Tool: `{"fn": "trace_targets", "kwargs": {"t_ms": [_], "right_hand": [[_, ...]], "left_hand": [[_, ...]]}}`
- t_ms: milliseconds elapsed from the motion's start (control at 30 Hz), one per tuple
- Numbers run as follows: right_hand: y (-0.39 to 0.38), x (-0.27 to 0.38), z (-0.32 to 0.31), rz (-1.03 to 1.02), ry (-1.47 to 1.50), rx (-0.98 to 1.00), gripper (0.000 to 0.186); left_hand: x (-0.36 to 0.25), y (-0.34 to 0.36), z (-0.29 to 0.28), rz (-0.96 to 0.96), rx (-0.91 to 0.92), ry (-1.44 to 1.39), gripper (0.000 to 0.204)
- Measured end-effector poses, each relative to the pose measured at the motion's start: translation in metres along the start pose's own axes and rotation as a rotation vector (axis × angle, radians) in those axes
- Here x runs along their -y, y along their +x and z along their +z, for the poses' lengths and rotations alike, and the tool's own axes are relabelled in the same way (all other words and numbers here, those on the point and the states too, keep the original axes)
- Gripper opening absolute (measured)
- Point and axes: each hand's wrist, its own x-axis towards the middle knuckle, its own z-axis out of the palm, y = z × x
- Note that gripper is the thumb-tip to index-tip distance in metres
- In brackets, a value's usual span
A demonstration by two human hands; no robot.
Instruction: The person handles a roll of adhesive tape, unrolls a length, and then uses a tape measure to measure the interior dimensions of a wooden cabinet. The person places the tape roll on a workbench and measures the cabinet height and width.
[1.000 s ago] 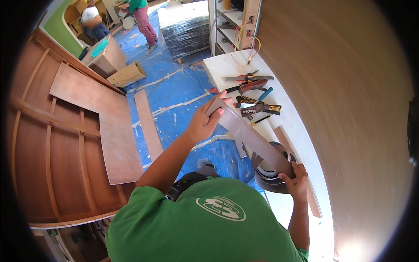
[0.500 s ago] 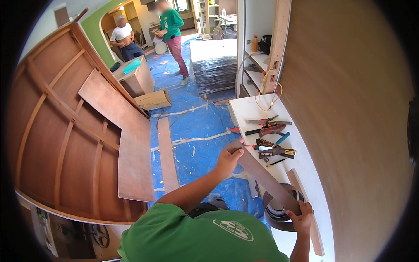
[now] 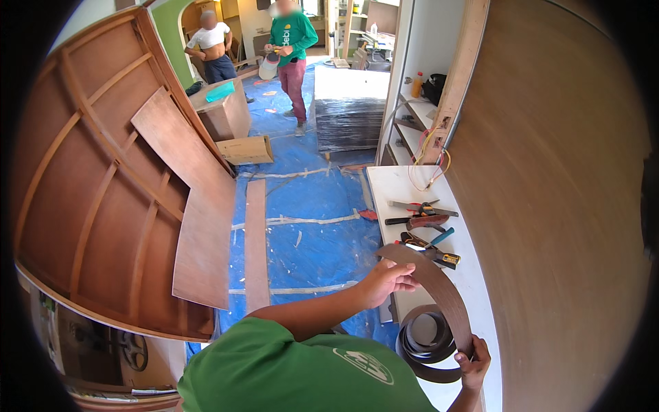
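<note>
My left hand (image 3: pixel 390 281) is closed on the upper part of a dark wood-grain edging strip (image 3: pixel 443 288). My right hand (image 3: pixel 473 364) grips the strip lower down, so that it arches between them. Beneath it a coiled roll of the same banding (image 3: pixel 412 336) lies on a white worktop (image 3: pixel 401 178). Hand tools lie higher up the worktop, beside and partly behind the strip: a metal file (image 3: pixel 405 204), a blue-handled tool (image 3: pixel 443 235), black-and-yellow tools (image 3: pixel 446 259) and others too jumbled to name.
Two people (image 3: pixel 292 55) (image 3: pixel 213 48) stand beyond a cardboard box (image 3: pixel 247 151) and wrapped stack (image 3: pixel 350 117). A framed wooden panel (image 3: pixel 82 185) with plywood (image 3: pixel 199 261) is left; a plank (image 3: pixel 255 240) lies on blue sheeting (image 3: pixel 302 247). Right are shelves (image 3: pixel 419 130), loose wires (image 3: pixel 429 172) and a tall board (image 3: pixel 556 206).
The strip has gone from fairly straight to bowed. My left hand has moved down and my right hand slightly lower. The view has tilted up, showing more of the two people.
</note>
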Motion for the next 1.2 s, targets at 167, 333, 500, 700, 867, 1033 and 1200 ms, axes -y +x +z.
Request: {"fn": "trace_targets", "kwargs": {"t_ms": [167, 333, 500, 700, 867, 1033, 1200], "right_hand": [[-0.007, 0.013, -0.006, 0.030, -0.071, 0.045, 0.075], [-0.013, 0.012, -0.001, 0.020, -0.271, 0.040, 0.060], [-0.014, -0.010, -0.005, 0.057, -0.278, -0.011, 0.085], [0.004, 0.003, -0.010, -0.128, -0.350, 0.047, 0.089], [0.031, 0.030, 0.011, 0.140, 0.040, 0.039, 0.062], [0.035, 0.048, 0.014, 0.097, -0.073, 0.032, 0.037], [0.036, 0.056, 0.022, -0.012, -0.186, 0.000, 0.035]], "left_hand": [[-0.001, 0.016, 0.012, 0.204, -0.074, 0.014, 0.047], [0.004, 0.024, 0.006, 0.529, 0.062, 0.722, 0.049], [0.023, 0.022, 0.031, 0.324, 0.102, 0.505, 0.053], [0.045, 0.013, 0.083, 0.044, 0.150, 0.210, 0.063], [0.059, 0.012, 0.096, 0.013, 0.292, 0.251, 0.060], [0.058, 0.014, 0.084, 0.240, 0.247, 0.460, 0.046], [0.048, 0.023, 0.072, 0.072, 0.151, 0.442, 0.042]]}}
